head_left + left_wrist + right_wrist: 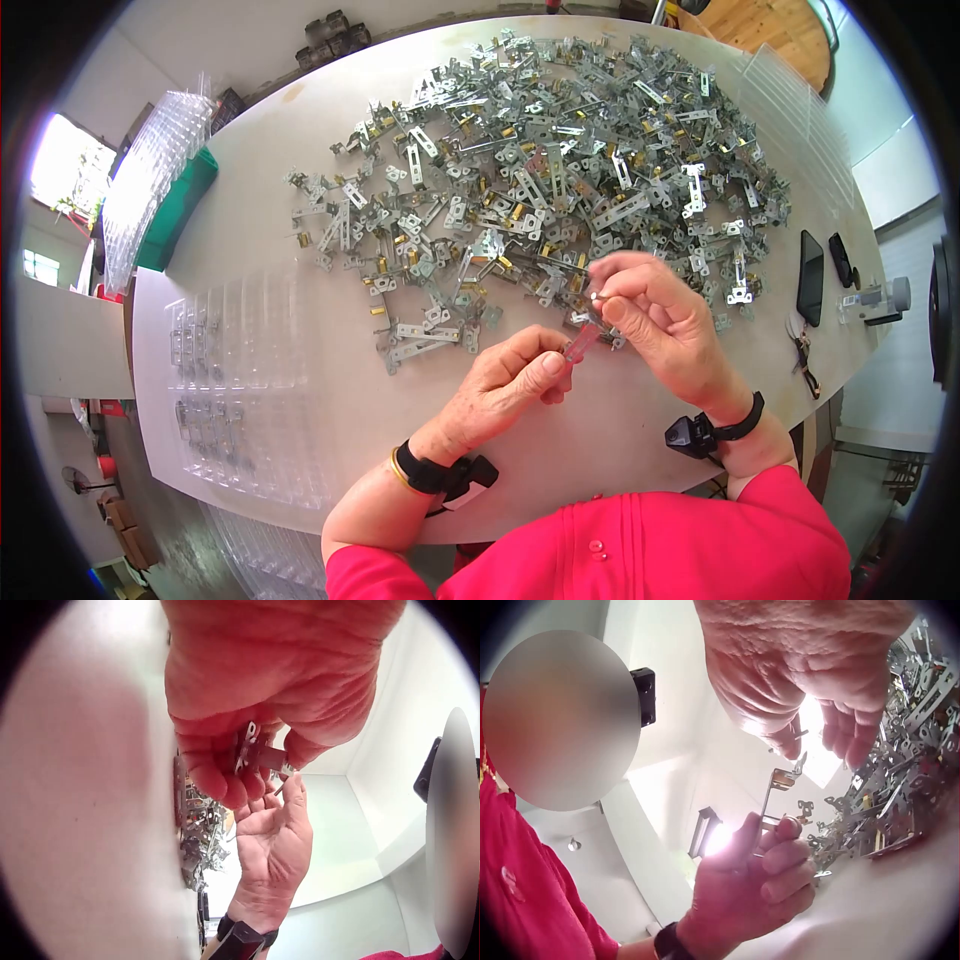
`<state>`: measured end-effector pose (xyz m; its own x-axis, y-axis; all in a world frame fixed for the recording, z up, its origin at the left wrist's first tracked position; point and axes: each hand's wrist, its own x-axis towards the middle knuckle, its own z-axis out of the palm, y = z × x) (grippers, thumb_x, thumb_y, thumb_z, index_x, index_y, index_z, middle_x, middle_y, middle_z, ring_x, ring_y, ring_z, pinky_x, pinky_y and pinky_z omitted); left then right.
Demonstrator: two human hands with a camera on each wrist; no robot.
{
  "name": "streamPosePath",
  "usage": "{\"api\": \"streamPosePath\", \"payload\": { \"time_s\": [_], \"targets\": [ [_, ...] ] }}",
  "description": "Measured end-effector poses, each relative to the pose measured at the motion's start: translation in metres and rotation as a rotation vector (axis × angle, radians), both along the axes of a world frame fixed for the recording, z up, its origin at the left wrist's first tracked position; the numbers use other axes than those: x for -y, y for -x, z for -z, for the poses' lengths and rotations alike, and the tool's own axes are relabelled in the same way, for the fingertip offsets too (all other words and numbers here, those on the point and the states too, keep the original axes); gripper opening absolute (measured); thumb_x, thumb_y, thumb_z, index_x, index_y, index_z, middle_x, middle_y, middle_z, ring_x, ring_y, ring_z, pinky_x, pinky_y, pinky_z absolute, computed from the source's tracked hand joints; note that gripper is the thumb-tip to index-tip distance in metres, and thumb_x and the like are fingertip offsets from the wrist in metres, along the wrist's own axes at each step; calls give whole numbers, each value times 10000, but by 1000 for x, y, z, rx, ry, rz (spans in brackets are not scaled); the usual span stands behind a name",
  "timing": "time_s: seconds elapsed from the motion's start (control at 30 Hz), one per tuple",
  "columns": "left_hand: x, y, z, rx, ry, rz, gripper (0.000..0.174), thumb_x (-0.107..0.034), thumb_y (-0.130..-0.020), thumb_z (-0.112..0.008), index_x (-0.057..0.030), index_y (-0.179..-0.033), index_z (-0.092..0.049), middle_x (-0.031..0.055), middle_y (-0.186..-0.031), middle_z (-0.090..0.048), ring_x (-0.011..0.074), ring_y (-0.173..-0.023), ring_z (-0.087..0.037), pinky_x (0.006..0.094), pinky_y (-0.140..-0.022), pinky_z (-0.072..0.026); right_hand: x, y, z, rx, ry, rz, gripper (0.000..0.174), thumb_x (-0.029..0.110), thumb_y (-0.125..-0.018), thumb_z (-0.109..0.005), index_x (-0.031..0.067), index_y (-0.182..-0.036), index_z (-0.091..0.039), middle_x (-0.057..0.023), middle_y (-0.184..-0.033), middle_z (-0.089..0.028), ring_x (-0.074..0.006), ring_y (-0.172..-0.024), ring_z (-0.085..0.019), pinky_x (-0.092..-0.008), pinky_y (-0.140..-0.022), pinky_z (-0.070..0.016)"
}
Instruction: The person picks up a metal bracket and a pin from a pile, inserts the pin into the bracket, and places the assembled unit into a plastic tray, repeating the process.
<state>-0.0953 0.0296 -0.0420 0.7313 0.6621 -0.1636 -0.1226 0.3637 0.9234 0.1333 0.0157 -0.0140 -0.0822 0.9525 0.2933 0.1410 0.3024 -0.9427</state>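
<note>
Gripped between the thumb and curled fingers of my left hand (pixel 508 382) is a flat metal bracket (pixel 768 796), which reflects pink in the head view. A bent tab and a copper-coloured part show at its upper end in the right wrist view. Just above and to its right, my right hand (pixel 660 318) pinches a small metal pin (pixel 801 735) between thumb and fingertips. The pin is close to the bracket's upper end. Fingers partly hide the bracket in the left wrist view. Both hands are over the near edge of a heap of metal brackets (pixel 525 185).
The heap spreads over the back of the white table (pixel 400 480). Clear plastic trays (pixel 255 330) lie at left, some pockets holding parts. More trays rest on a green bin (pixel 180 210). A phone (pixel 811 278) and cable (pixel 803 362) lie at right.
</note>
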Motion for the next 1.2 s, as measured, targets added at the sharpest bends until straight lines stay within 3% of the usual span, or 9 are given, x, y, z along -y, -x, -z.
{"api": "streamPosePath", "payload": {
  "time_s": [0.03, 0.1, 0.27, 0.7, 0.83, 0.93, 1.03, 1.13, 1.2],
  "targets": [
    [0, -1, 2, 1, -2, 0, 426, -407, -1070, -535, -9, -1208, -596, 32, -939, -629, 120, -853, -584, 297, -792, -490, -1, -2, -4, 1, -2, 0, 67, 81, -997, -662, 43, -1051, -657, -41, -973, -669, -91, -883, -625, -254, -736, -526],
    [1, -3, 4, 53, -19, -82, 368, -352, -1073, -548, -10, -1208, -577, 36, -943, -626, 123, -848, -595, 296, -786, -499, -4, -8, -18, 449, -335, 142, 55, 46, -956, -694, 46, -1009, -680, -56, -976, -678, -139, -939, -636, -272, -732, -512],
    [2, -5, 8, 85, -39, -196, 287, -268, -1065, -576, -19, -1203, -546, 38, -952, -628, 120, -827, -603, 282, -772, -506, 12, 7, -25, 355, -103, 12, 79, 20, -917, -701, 40, -986, -668, -104, -816, -683, -234, -638, -648, -324, -576, -500],
    [4, -7, 16, -123, -311, -252, 230, -157, -1006, -681, -32, -1154, -556, -23, -913, -589, 45, -785, -560, 207, -703, -479, 17, 10, -13, 442, 78, -73, 112, 106, -944, -696, 48, -934, -600, -146, -751, -648, -346, -635, -646, -393, -551, -487],
    [4, -6, 14, -135, -309, -243, 229, -162, -1006, -682, -31, -1148, -559, -22, -917, -591, 44, -776, -558, 211, -692, -477, 15, 10, -16, 443, 79, -2, 116, 120, -952, -691, 51, -934, -599, -151, -743, -644, -351, -619, -641, -400, -543, -481],
    [4, -6, 12, -163, -325, -192, 208, -165, -1020, -661, -27, -1133, -555, -14, -899, -593, 54, -768, -562, 215, -690, -474, 16, 6, -14, 408, 84, -147, 111, 117, -955, -685, 56, -931, -596, -151, -744, -642, -355, -618, -638, -401, -545, -483],
    [4, -6, 5, -25, -116, -219, 216, -215, -1044, -623, -24, -1120, -555, 9, -885, -608, 80, -756, -573, 231, -689, -478, 13, -1, -31, 461, 116, -114, 106, 121, -956, -686, 58, -938, -604, -156, -712, -624, -353, -603, -624, -390, -549, -484],
    [-1, -2, 3, -12, -48, -193, 263, -283, -1071, -567, -23, -1104, -554, 37, -877, -622, 117, -739, -583, 259, -691, -486, 8, -7, -38, 486, 196, -101, 69, 108, -966, -678, 59, -969, -629, -145, -825, -663, -283, -696, -669, -348, -596, -501],
    [-3, -1, 4, 55, 17, -100, 324, -337, -1078, -538, -17, -1122, -559, 62, -899, -642, 154, -756, -613, 288, -698, -496, 5, -9, -27, 308, -13, -26, 34, 93, -987, -658, 65, -1004, -652, -108, -1005, -670, -182, -857, -676, -303, -679, -516]
  ]
}}
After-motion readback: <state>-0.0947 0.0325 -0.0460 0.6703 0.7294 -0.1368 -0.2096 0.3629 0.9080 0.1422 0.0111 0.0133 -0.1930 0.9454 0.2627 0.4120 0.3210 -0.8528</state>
